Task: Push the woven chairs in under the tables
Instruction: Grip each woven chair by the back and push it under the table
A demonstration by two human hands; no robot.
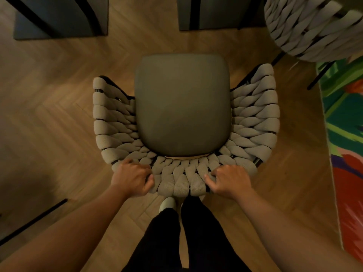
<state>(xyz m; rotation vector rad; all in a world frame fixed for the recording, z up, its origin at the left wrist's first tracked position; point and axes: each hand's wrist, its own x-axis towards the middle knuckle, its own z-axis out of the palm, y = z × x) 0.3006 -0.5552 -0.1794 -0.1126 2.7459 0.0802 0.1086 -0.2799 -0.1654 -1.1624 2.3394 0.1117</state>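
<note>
A woven chair (182,107) with a beige rope back and a dark grey seat cushion stands right below me on the wooden floor. My left hand (131,178) grips the top of the curved backrest on its left side. My right hand (228,180) grips the same rim on the right, fingers curled over the rope. The chair faces away from me toward two dark table bases: the left table base (60,16) and the right table base (220,12), both at the top edge. The table tops are out of view.
A second woven chair (306,26) stands at the top right, its black legs reaching the edge of a colourful rug (345,134) along the right side. A black bar (33,220) lies across the floor at lower left. My legs and a shoe (167,205) are just behind the chair.
</note>
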